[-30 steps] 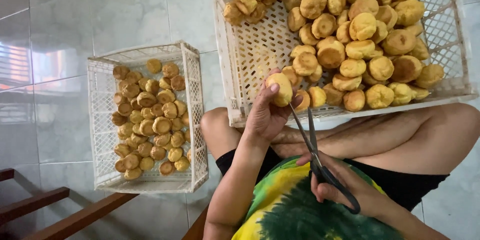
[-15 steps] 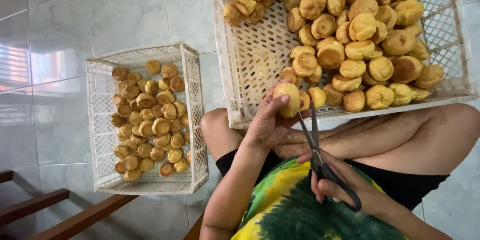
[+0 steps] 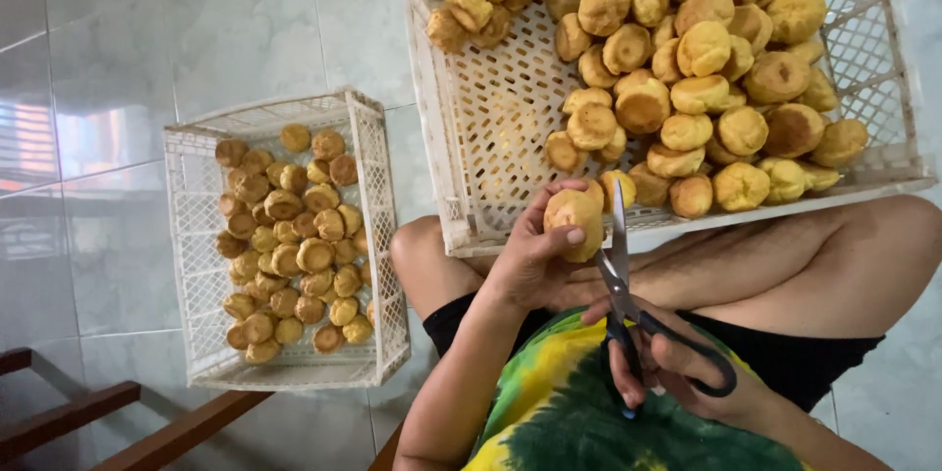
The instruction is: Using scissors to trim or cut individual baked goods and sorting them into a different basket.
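Note:
My left hand grips a round golden pastry puff in front of my lap. My right hand holds black-handled scissors, its fingers through the loops, and the blades point up along the puff's right side, touching it. The large white lattice crate resting on my crossed legs holds a heap of several more puffs.
A smaller white lattice crate with several darker puffs stands on the grey tiled floor to the left. Brown wooden rails cross the lower left corner. My bare knees lie under the big crate.
The scissors' blades have closed together and swung upright against the puff. My left hand has drawn the puff slightly toward my lap.

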